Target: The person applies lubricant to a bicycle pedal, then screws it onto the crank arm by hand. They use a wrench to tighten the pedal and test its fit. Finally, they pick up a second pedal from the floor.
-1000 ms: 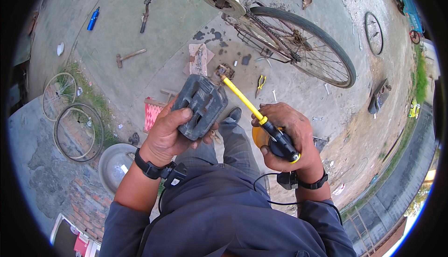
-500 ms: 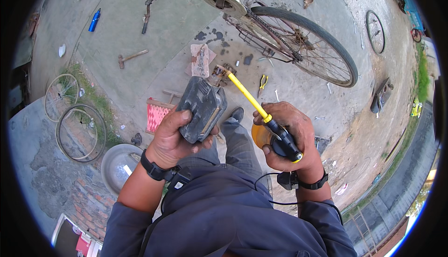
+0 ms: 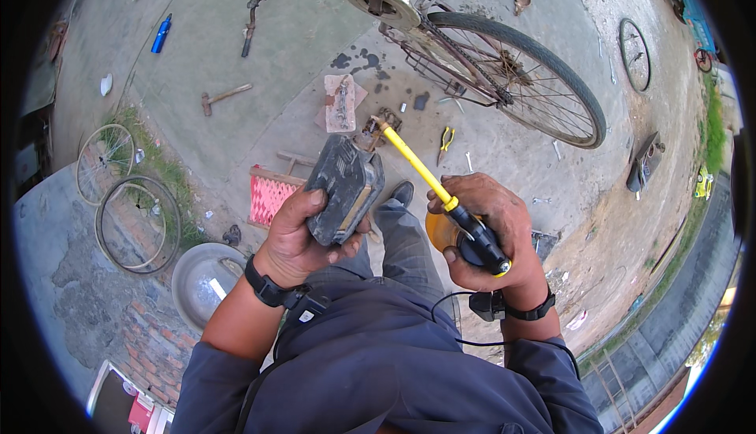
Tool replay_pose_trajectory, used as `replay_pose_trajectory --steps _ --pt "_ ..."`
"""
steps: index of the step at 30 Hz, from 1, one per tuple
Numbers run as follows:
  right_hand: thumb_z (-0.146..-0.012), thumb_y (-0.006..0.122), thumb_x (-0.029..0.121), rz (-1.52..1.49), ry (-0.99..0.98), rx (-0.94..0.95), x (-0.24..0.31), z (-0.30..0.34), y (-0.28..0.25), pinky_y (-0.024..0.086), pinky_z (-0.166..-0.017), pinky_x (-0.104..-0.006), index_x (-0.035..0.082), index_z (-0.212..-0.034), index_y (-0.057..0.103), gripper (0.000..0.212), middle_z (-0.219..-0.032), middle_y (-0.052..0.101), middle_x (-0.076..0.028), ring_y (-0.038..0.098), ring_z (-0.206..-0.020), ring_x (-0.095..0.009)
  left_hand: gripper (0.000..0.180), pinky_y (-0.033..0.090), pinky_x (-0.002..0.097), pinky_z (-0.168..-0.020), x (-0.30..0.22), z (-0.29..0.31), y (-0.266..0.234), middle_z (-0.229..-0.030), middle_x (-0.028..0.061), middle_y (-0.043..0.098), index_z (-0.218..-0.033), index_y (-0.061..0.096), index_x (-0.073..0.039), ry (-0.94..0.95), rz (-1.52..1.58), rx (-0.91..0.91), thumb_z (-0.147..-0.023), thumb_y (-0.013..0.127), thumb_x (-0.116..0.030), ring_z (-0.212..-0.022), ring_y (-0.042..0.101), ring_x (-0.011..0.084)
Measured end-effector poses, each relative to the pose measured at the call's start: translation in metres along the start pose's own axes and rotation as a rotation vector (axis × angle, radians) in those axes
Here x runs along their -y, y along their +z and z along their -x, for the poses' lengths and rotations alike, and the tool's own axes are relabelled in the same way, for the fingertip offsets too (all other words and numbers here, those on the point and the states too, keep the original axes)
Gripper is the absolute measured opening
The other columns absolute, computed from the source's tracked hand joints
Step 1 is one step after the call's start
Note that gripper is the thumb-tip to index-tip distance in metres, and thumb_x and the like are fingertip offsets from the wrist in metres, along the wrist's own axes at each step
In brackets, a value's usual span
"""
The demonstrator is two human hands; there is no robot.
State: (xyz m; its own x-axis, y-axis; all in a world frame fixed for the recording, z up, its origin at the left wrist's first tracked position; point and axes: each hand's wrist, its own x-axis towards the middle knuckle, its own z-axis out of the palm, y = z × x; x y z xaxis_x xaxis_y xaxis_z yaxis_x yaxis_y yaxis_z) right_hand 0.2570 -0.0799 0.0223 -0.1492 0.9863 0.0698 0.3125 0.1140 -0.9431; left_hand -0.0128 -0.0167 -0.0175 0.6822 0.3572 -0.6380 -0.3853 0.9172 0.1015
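Observation:
My left hand (image 3: pixel 293 237) is wrapped round a black bicycle pedal (image 3: pixel 340 190), thumb on its near side and fingers beneath. The pedal is dirty, and its rusty axle end (image 3: pixel 365 139) points away from me. In my right hand (image 3: pixel 498 209) is an oil can (image 3: pixel 438 231) with an amber body, a black pump head and a long yellow spout (image 3: pixel 413 160). The spout reaches across to the left, its brownish tip at the axle end of the pedal. Whether the tip touches the axle or any oil comes out, I cannot tell.
An upturned bicycle (image 3: pixel 504 64) stands ahead. A brick (image 3: pixel 340 103), yellow-handled pliers (image 3: pixel 446 142), a wrench (image 3: pixel 469 162) and a hammer (image 3: pixel 224 99) lie on the ground. To the left are a low red-and-white stool (image 3: pixel 269 198), a metal basin (image 3: pixel 189 284) and loose wheel rims (image 3: pixel 102 221).
The pedal has tilted and shifted slightly to the right in my left hand's grip. The spout tip now sits a little lower against the axle end; my right hand has hardly moved.

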Motion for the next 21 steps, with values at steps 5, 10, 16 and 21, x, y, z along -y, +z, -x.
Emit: replay_pose_trajectory --steps 5,10,16,21 --pt "-0.062 0.069 0.011 -0.025 -0.008 0.005 -0.001 0.001 0.003 0.053 -0.09 -0.0439 0.003 -0.105 0.06 0.045 -0.097 0.07 -0.015 0.068 -0.094 -0.034 0.073 0.049 0.0255 -0.04 -0.001 0.0 -0.004 -0.086 0.0209 0.066 -0.126 0.051 0.013 -0.01 0.057 -0.006 -0.083 0.07 -0.043 -0.06 0.067 0.0275" --pt "-0.067 0.07 0.011 -0.12 -0.021 -0.024 -0.003 0.004 -0.001 0.049 -0.097 -0.0485 0.002 -0.111 0.057 0.047 -0.106 0.066 -0.019 0.064 -0.106 -0.037 0.055 0.052 0.0275 -0.044 -0.012 -0.001 -0.006 -0.093 0.0232 0.07 -0.121 0.059 0.003 0.028 0.034 0.123 -0.087 0.068 -0.039 -0.07 0.072 0.0302" --pt "-0.074 0.073 0.018 -0.026 0.06 -0.221 -0.002 0.011 -0.013 0.041 -0.106 -0.0484 0.004 -0.119 0.054 0.05 -0.124 0.058 -0.024 0.055 -0.122 -0.037 0.054 0.053 0.0287 -0.045 -0.042 -0.003 -0.001 -0.094 0.0245 0.069 -0.124 0.054 0.003 0.159 -0.258 0.081 -0.087 0.069 -0.033 -0.072 0.072 0.0314" --pt "-0.071 0.074 0.019 0.343 0.156 -0.392 -0.008 0.03 -0.026 0.044 -0.097 -0.045 0.0 -0.12 0.058 0.055 -0.115 0.061 -0.021 0.055 -0.11 -0.035 0.053 0.058 0.0317 -0.055 -0.069 -0.014 0.008 -0.1 0.0266 0.068 -0.13 0.048 0.001 0.221 -0.344 0.078 -0.089 0.068 -0.026 -0.077 0.072 0.0329"
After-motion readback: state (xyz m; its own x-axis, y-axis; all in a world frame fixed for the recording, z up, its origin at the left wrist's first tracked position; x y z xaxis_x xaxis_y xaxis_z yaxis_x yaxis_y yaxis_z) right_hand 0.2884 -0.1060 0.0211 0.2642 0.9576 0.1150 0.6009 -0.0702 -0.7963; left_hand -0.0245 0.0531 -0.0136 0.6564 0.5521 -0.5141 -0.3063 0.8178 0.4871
